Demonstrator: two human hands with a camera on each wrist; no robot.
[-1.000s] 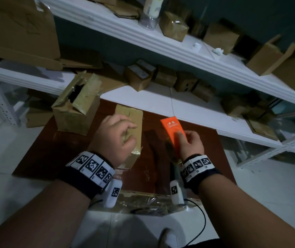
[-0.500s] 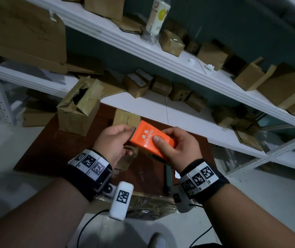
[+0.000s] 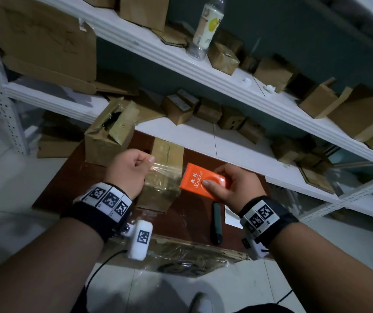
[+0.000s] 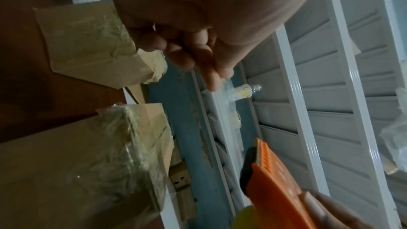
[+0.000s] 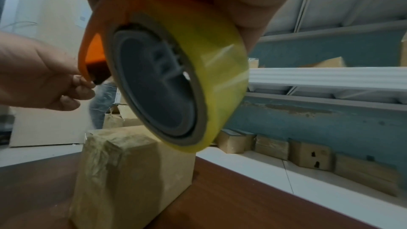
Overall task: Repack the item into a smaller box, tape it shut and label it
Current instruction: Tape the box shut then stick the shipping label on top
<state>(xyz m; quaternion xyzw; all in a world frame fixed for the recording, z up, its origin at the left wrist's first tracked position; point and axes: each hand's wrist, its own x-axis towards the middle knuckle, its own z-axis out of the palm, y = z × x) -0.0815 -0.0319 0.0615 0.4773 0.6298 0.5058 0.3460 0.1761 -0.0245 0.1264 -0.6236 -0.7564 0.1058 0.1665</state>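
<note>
White shelving crowded with cartons backs a brown table [image 3: 52, 188]. Pinched in the left hand [image 3: 128, 171], a clear tape end [image 3: 160, 169] stretches to the orange dispenser [image 3: 200, 180] clamped in the right hand [image 3: 237, 187]. Directly beneath that span stands the small box [image 3: 161, 177]. Keeping the strip taut and level before lowering it over the seam should avoid wrinkles; the bigger opened box [image 3: 108, 134] sits beyond the left knuckles.

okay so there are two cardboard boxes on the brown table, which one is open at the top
The left, far box, beside the left hand: its top flaps stand open. The small box under the stretched tape is closed and tape-wrapped.
</note>
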